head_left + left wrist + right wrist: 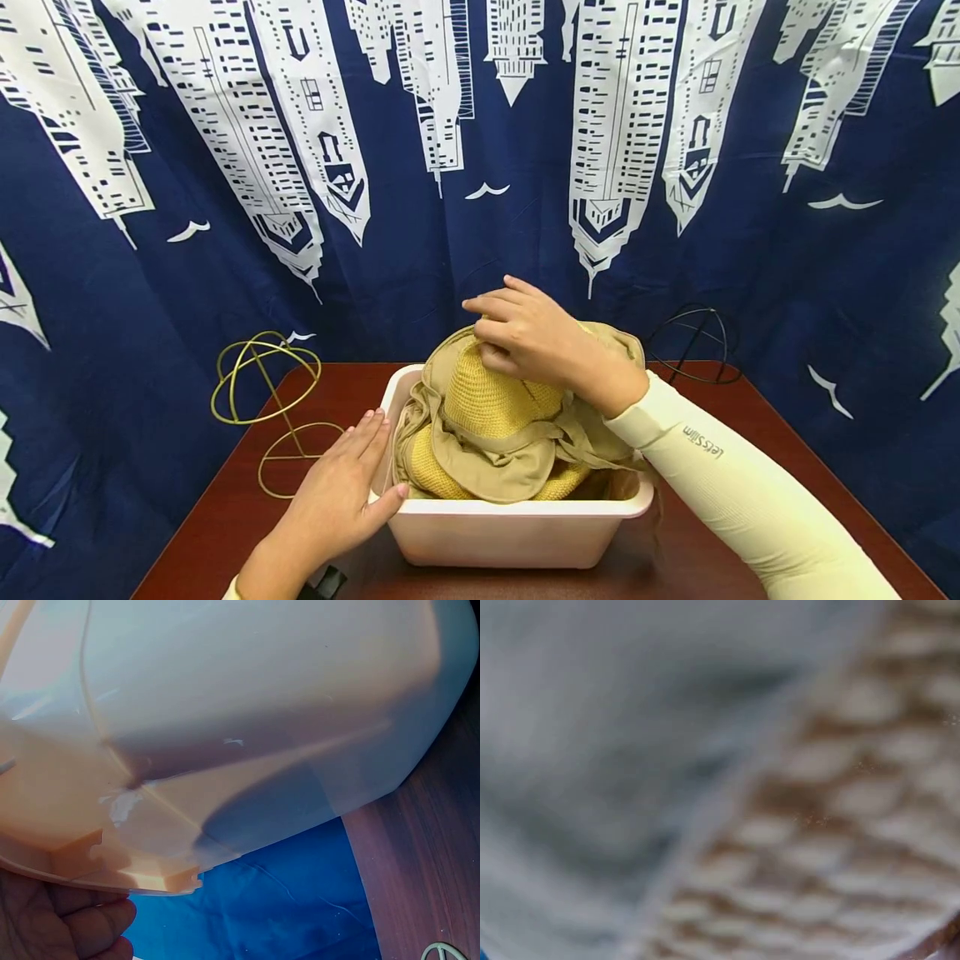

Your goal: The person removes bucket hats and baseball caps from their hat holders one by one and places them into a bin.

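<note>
A white plastic bin stands on the table, with a yellow woven hat inside that has a beige cloth brim and band. More yellow weave shows beneath the brim. My left hand rests against the bin's left rim, fingers extended, thumb over the front corner. In the left wrist view its fingers touch the edge of the bin. My right hand lies over the hat's crown, fingers loosely bent and spread. Blurred woven straw and pale cloth fill the right wrist view.
A gold wire stand is left of the bin on the dark red table. A black wire stand stands at the back right. Behind hangs a blue curtain with white buildings. A small black object lies by my left wrist.
</note>
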### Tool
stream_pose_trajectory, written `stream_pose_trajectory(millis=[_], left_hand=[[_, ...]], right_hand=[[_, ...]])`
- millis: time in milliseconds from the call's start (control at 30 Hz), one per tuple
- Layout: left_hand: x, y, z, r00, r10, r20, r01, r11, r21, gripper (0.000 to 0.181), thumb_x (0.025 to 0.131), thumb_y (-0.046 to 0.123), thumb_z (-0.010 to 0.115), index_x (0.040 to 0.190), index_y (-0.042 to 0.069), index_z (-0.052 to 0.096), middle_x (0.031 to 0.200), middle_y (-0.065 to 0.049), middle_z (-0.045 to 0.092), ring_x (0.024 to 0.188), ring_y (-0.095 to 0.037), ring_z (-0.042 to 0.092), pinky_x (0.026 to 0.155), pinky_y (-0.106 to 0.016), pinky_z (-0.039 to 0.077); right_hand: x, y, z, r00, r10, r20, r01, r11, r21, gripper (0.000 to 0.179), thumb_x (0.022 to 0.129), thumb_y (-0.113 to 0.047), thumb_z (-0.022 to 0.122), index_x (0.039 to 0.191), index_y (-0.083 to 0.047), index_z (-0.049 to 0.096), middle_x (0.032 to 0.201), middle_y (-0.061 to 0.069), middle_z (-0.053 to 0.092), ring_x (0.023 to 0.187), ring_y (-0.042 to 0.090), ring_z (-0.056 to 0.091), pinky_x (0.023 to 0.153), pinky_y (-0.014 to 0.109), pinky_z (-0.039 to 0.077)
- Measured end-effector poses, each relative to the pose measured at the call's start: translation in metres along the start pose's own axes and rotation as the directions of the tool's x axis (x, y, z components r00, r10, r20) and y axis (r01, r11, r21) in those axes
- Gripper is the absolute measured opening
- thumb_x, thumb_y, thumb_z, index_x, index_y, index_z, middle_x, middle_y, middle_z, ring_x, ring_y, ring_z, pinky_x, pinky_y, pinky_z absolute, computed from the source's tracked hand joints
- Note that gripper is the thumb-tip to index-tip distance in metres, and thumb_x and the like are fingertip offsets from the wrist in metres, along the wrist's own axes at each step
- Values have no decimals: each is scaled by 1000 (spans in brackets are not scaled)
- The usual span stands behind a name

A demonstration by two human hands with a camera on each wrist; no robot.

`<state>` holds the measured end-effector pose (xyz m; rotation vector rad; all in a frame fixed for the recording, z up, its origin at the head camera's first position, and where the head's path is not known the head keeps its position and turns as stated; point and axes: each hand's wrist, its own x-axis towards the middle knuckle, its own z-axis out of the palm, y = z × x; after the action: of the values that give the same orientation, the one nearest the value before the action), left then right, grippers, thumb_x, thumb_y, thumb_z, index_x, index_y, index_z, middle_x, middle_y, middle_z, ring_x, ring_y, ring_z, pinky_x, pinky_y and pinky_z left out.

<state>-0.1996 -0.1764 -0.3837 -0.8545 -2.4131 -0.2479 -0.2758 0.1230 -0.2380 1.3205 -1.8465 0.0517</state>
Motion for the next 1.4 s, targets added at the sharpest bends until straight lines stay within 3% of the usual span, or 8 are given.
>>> stream_pose_trajectory(millis=[100,267,467,733,900,1167,1300,1400], left_hand=[[1,0,-1,1000,5,0,-5,1000,3,75,87,46,64,134,-12,55,141,-25,52,135,-38,45,109,-52,38],[2,0,-3,1000,-7,12,7,1000,3,75,88,46,64,135,-11,54,143,-25,50,136,-38,44,110,-51,37],[2,0,-4,1000,-19,11,19,1000,2,73,88,45,63,135,-11,54,143,-24,50,136,-37,44,110,-50,37],[0,0,-3,1000,-24,13,24,1000,-7,75,88,46,65,135,-11,54,143,-25,50,137,-37,43,110,-51,36],[1,-1,-3,1000,-18,5,18,1000,0,74,87,45,64,134,-11,55,142,-25,51,136,-37,45,110,-51,37],[0,0,-2,1000,-21,15,21,1000,-7,74,88,46,65,134,-11,55,142,-25,50,136,-37,44,110,-51,37],[0,1,-1,1000,-22,13,22,1000,-7,74,88,46,65,134,-11,55,142,-25,50,136,-37,44,110,-51,37],[1,2,-1,1000,-19,9,19,1000,-2,74,88,46,63,134,-11,55,142,-25,50,136,-37,44,110,-51,37]], right_hand=[[-5,-11,1,997,-1,79,-4,998,63,4,83,-11,63,81,-13,62,125,11,66,116,30,61,107,61,36],[-8,-24,0,990,-38,133,17,988,156,6,85,-9,63,86,-15,61,127,10,64,122,29,57,104,67,36],[-14,-38,6,976,-102,191,57,972,226,8,88,-12,67,88,-17,60,130,9,62,127,28,53,102,62,41],[-24,-54,24,938,-180,296,125,972,197,4,91,-19,69,92,-20,65,131,6,62,126,27,54,103,55,43],[-27,-58,31,900,-247,359,188,963,192,4,92,-21,64,93,-21,68,132,4,61,125,25,55,102,52,45],[-31,-52,32,867,-274,416,171,948,268,16,95,-31,60,86,-21,68,139,6,56,130,23,50,104,53,43],[-31,-48,27,875,-279,396,166,941,296,23,100,-32,55,90,-20,72,140,9,55,132,25,49,107,49,41],[-32,-42,20,898,-226,377,84,930,357,20,101,-24,56,97,-16,73,141,12,54,133,27,47,112,43,36]])
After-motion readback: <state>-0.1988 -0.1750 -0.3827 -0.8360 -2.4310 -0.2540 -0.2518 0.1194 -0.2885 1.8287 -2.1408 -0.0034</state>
